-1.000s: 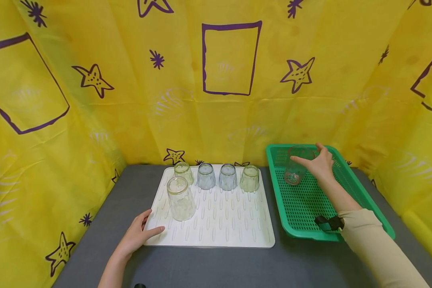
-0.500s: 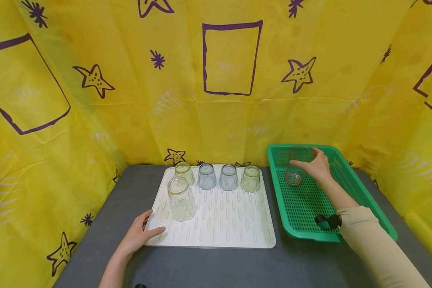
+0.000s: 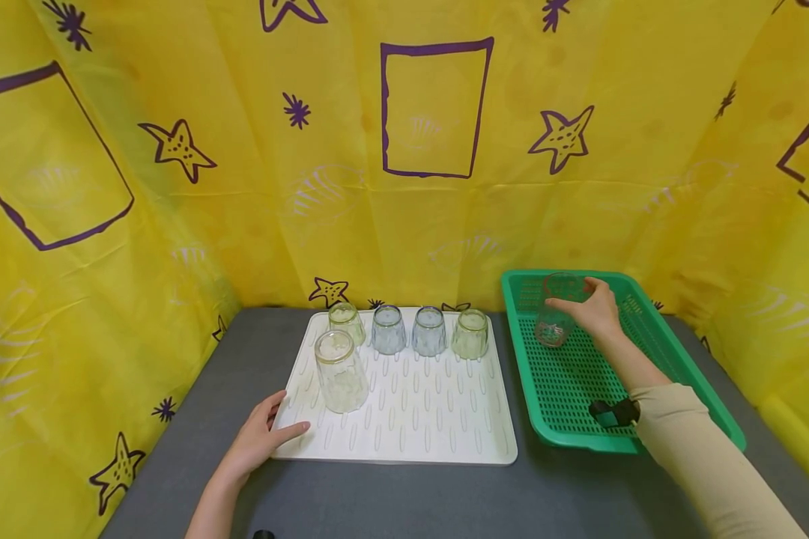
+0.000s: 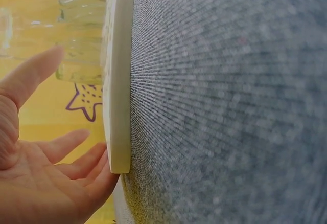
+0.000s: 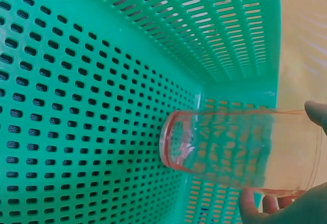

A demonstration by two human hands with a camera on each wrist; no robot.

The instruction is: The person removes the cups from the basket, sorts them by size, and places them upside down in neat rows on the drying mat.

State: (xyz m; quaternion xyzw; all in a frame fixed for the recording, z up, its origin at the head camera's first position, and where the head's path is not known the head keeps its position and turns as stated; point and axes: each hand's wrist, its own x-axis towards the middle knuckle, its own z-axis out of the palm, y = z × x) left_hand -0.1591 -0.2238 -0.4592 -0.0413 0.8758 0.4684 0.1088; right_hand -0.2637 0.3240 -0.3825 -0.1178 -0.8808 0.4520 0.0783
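Inside the green basket (image 3: pixel 559 404), my right hand (image 3: pixel 601 313) grips a tall pink-tinted drinking glass (image 3: pixel 553 331) near its rim, thumb on one side and fingers on the other. The right wrist view shows the base of this drinking glass (image 5: pixel 179 139) close to the basket's floor, in a back corner. My left hand (image 3: pixel 252 442) rests at the left front corner of the white draining mat (image 3: pixel 418 412), thumb spread over its top. In the left wrist view, the fingertips (image 4: pixel 110 175) of that hand touch the mat's edge (image 4: pixel 120 106); they hold nothing.
Upside down on the mat stand a tall clear glass (image 3: pixel 341 378) and, along its back edge, several short glasses, among them a blue one (image 3: pixel 387 333) and a greenish one (image 3: pixel 470 337). A yellow patterned curtain (image 3: pixel 431 224) hangs behind the grey table (image 3: pixel 377 498).
The raised index finger of my right hand has come down onto the glass, and the fingers have closed around its rim. My left hand stays at the mat's corner.
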